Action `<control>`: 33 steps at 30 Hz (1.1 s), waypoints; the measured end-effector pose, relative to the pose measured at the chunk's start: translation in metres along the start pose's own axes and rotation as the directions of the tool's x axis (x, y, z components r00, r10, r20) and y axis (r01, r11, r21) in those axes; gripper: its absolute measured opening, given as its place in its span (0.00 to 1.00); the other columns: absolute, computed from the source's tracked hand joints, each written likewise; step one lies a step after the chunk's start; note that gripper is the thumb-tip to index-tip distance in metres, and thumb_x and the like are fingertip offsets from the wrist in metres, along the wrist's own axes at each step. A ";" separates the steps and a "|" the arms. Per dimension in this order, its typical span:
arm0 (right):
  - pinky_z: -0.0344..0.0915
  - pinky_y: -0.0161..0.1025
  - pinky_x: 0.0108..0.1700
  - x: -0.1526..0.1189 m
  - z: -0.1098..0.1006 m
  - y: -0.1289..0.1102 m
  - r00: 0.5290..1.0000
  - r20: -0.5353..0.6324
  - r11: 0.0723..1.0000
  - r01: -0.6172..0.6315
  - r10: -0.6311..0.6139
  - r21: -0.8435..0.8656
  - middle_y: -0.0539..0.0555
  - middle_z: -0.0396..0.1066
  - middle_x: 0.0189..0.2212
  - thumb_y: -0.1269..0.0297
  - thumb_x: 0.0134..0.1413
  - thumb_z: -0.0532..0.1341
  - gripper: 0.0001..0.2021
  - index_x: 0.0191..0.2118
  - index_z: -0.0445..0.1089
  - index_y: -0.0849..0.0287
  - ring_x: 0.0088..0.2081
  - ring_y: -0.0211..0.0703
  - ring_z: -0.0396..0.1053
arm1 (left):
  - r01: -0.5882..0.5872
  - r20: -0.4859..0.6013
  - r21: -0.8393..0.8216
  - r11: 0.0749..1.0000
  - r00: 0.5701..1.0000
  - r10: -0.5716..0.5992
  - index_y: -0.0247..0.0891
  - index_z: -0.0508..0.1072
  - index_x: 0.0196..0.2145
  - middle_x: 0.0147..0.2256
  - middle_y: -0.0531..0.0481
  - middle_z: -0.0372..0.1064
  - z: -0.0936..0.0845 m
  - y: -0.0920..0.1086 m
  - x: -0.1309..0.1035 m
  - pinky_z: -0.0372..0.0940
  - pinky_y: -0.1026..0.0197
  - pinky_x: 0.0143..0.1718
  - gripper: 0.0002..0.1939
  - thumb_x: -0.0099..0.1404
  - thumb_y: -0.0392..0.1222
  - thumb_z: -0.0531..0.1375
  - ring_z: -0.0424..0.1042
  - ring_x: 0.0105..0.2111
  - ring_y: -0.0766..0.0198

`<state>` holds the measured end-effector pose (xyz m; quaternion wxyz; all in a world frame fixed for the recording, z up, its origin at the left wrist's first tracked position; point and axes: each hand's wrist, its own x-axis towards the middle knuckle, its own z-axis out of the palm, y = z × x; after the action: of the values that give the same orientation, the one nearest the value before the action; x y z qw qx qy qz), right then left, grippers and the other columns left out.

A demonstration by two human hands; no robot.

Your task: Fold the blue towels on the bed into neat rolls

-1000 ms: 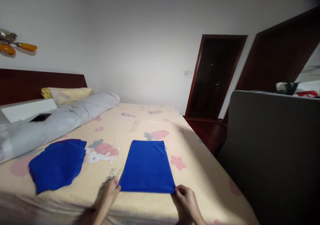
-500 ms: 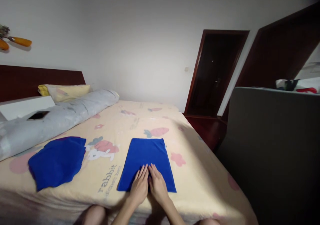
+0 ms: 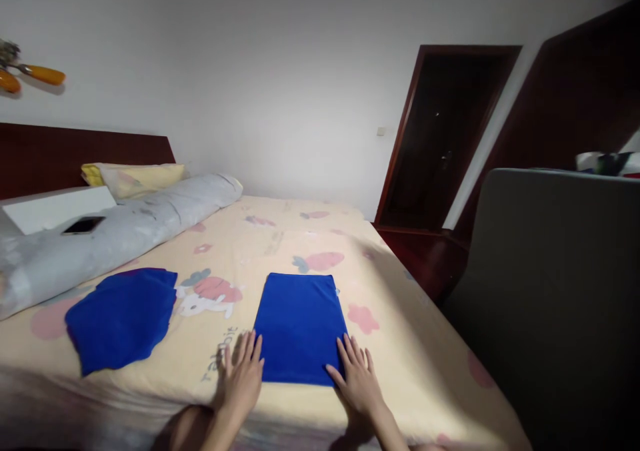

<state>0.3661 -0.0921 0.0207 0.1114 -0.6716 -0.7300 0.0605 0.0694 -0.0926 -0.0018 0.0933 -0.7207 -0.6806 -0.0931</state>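
A blue cloth [image 3: 301, 324] lies flat as a neat rectangle on the patterned bed sheet [image 3: 280, 244], with a small tag at its right edge. At its lower left edge rests my left hand [image 3: 243, 371], fingers stretched out. My right hand [image 3: 357, 374] lies on the lower right edge with its fingers spread and thumb on the fabric. Neither hand grasps anything. Further left, a second blue cloth [image 3: 125, 321] is spread unevenly, its outline irregular.
A grey rolled bundle [image 3: 165, 211] runs along the bed's left side, carrying a phone [image 3: 84, 225] beside a white box [image 3: 60, 207]. Behind it is a yellow pillow [image 3: 145, 179]. A dark grey panel [image 3: 560, 291] stands close on the right; a dark door [image 3: 450, 137] is beyond.
My hands have moved apart from the middle of the blue cloth out to its left and right edges. The view has shifted slightly.
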 end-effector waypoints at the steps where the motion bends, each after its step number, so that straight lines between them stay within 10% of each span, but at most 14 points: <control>1: 0.37 0.60 0.68 0.006 -0.002 -0.008 1.000 -0.030 1.000 0.008 -0.009 -0.005 0.58 0.40 0.68 0.40 0.62 0.44 0.37 0.67 0.49 0.62 0.69 0.55 0.36 | -0.036 -0.047 -0.007 0.999 0.998 0.035 0.45 0.52 0.66 0.67 0.47 0.46 0.001 0.006 0.005 0.36 0.34 0.64 0.28 0.69 0.37 0.43 0.44 0.67 0.51; 8: 0.44 0.50 0.68 0.063 0.003 -0.082 0.944 -0.038 0.939 0.330 -0.327 0.100 0.55 0.43 0.68 0.61 0.68 0.41 0.26 0.68 0.48 0.61 0.69 0.44 0.39 | -0.303 0.031 -0.148 0.941 0.950 0.310 0.37 0.50 0.67 0.67 0.45 0.47 -0.003 0.062 0.068 0.48 0.48 0.65 0.33 0.65 0.29 0.44 0.45 0.67 0.59; 18: 0.38 0.53 0.68 0.080 0.015 0.010 0.999 0.012 0.999 0.033 -0.033 0.006 0.60 0.41 0.68 0.41 0.64 0.42 0.37 0.68 0.46 0.67 0.69 0.50 0.39 | -0.060 0.087 -0.071 0.996 0.994 0.066 0.45 0.54 0.66 0.67 0.48 0.48 0.008 -0.014 0.063 0.39 0.32 0.63 0.28 0.72 0.53 0.41 0.44 0.67 0.50; 27: 0.41 0.45 0.67 0.129 0.004 -0.055 0.903 0.075 0.902 0.411 -0.423 0.129 0.53 0.47 0.68 0.51 0.68 0.40 0.28 0.67 0.50 0.57 0.69 0.42 0.42 | -0.316 0.093 -0.197 0.928 0.936 0.339 0.39 0.46 0.68 0.69 0.47 0.43 0.015 0.045 0.129 0.44 0.48 0.66 0.29 0.70 0.36 0.41 0.41 0.68 0.60; 33: 0.39 0.52 0.67 0.172 0.007 -0.032 0.962 0.082 0.965 0.256 -0.260 0.056 0.55 0.44 0.68 0.46 0.66 0.40 0.30 0.67 0.50 0.55 0.69 0.46 0.39 | -0.222 0.217 -0.192 0.956 0.940 0.262 0.47 0.49 0.67 0.69 0.49 0.42 0.024 0.033 0.174 0.45 0.40 0.64 0.28 0.72 0.49 0.39 0.42 0.68 0.56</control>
<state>0.3208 0.0767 0.0352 0.1010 -0.5649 -0.8138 0.0917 0.1123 0.0791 0.0199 -0.0386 -0.8102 -0.5829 -0.0489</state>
